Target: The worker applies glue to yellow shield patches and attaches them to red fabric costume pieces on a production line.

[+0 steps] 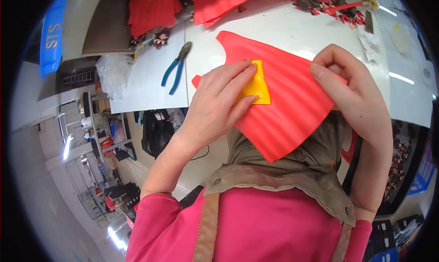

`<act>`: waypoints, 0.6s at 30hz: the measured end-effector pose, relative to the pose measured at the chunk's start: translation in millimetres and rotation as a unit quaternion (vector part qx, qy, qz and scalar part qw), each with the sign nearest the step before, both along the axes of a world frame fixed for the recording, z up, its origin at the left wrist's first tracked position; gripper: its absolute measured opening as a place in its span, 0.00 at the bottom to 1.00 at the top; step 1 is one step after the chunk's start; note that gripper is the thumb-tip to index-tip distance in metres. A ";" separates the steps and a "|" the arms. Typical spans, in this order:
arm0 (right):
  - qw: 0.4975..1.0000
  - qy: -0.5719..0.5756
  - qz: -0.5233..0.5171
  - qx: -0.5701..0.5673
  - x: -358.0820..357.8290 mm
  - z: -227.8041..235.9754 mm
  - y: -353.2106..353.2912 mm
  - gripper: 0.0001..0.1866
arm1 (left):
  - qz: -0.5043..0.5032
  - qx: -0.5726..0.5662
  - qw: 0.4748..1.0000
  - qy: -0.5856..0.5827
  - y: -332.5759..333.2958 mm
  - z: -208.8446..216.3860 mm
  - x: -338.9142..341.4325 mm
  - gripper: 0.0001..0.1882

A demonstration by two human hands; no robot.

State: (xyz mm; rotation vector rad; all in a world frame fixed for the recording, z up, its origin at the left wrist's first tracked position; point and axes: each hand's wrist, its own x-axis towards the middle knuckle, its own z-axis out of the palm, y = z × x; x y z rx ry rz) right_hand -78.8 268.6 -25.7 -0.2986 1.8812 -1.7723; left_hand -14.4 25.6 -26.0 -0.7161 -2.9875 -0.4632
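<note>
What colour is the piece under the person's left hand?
Bright yellow. The piece shows best in the head view.

On my feed I see an olive-brown apron (256, 174), creased, with a wavy top edge. Tan straps (208, 225) run from the apron's upper corners, each near a round snap (217, 181). Behind the apron sits a bright pink shirt (279, 225); its sleeves (153, 218), either side of the apron, leave forearms (167, 166) and hands (218, 90) bare.

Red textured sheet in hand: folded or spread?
Spread: the red textured sheet shows one broad, gently rippled face, with the left hand over it and the right hand pinching its edge.
</note>
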 end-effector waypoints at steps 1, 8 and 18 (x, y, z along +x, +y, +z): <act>0.999 0.021 -0.003 0.024 -0.6 -4.2 0.4 0.06 | -0.003 -0.025 1.000 0.006 1.3 -0.3 -0.4 0.26; 0.892 0.387 -0.125 0.195 1.2 -25.9 -2.0 0.05 | -0.006 -0.091 0.996 -0.001 9.8 5.2 -5.6 0.26; 0.847 0.470 -0.068 0.239 -1.0 -30.9 -13.6 0.09 | -0.017 -0.017 0.999 -0.032 4.0 6.5 -17.5 0.23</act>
